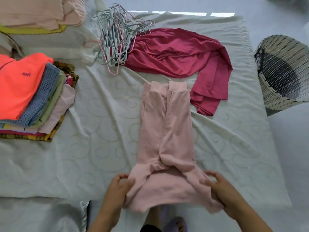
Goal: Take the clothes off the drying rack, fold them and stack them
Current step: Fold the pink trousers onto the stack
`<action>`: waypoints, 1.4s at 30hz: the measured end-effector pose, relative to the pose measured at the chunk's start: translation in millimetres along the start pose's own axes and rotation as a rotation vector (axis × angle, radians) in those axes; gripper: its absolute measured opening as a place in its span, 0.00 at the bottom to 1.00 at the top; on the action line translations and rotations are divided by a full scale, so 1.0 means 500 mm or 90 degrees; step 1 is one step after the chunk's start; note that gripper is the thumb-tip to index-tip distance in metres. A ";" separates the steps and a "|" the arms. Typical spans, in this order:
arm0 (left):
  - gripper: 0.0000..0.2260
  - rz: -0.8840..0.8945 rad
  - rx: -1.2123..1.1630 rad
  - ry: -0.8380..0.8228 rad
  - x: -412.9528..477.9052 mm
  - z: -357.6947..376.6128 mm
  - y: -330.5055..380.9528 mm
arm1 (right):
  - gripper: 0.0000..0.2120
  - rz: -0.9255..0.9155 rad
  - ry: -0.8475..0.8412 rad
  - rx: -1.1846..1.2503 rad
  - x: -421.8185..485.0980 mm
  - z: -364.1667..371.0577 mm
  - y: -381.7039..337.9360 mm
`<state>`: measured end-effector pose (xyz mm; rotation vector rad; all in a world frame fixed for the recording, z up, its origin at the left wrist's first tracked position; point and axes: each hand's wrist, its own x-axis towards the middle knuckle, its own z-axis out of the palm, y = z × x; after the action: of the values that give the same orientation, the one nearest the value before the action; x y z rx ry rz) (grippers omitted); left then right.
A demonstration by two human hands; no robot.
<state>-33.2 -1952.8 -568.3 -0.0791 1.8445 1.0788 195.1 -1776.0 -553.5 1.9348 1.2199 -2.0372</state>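
Pink trousers (167, 131): our left hand (117, 188) and right hand (220, 190) grip the waist (167, 190), fingers (124, 175) curled; we should fold evenly toward cuffs (177, 86) beyond them.

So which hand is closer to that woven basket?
Right. The right hand grips the pink garment on the side toward the basket; the left hand grips its opposite edge, farther off.

Pale pink trousers (167, 131), crimson top (175, 52), swirl-patterned white sheet (100, 114).
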 end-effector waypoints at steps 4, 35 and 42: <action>0.05 0.074 0.006 -0.011 0.091 0.043 0.199 | 0.05 -0.074 0.024 0.065 0.054 -0.006 -0.177; 0.41 0.407 0.943 -0.053 0.471 0.235 0.256 | 0.37 -0.408 0.269 -0.721 0.443 0.155 -0.297; 0.31 0.423 0.460 0.063 0.424 0.169 0.230 | 0.35 -0.419 0.317 -0.435 0.400 0.115 -0.272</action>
<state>-142.4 -1744.2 -667.5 0.9721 2.3128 0.7569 33.1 -1626.5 -668.7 1.8444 2.5084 -0.9972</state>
